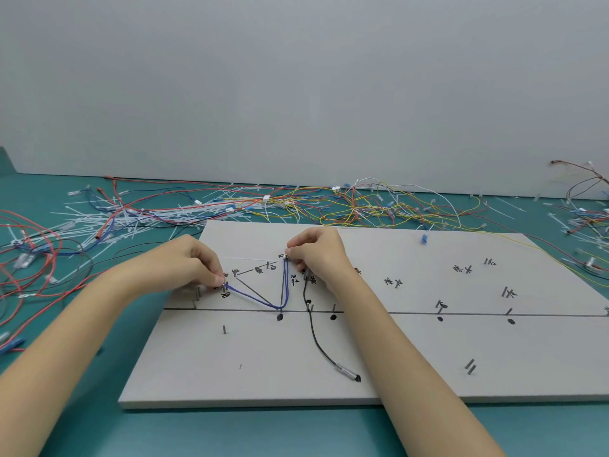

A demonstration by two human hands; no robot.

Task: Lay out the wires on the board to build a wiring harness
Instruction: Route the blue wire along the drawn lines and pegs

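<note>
Left hand (184, 262) and right hand (316, 250) each pinching an end of blue wire (260, 300) over board (379, 354); best kept taut around bottom pin (280, 313), ends seated.

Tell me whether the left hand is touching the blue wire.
Touching. The head view shows the left hand pinching the blue wire at its left end, above the board.

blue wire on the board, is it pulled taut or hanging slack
Taut. The blue wire runs in straight lines from the left hand down round a pin on the board, then up to the right hand, a sharp V.
</note>
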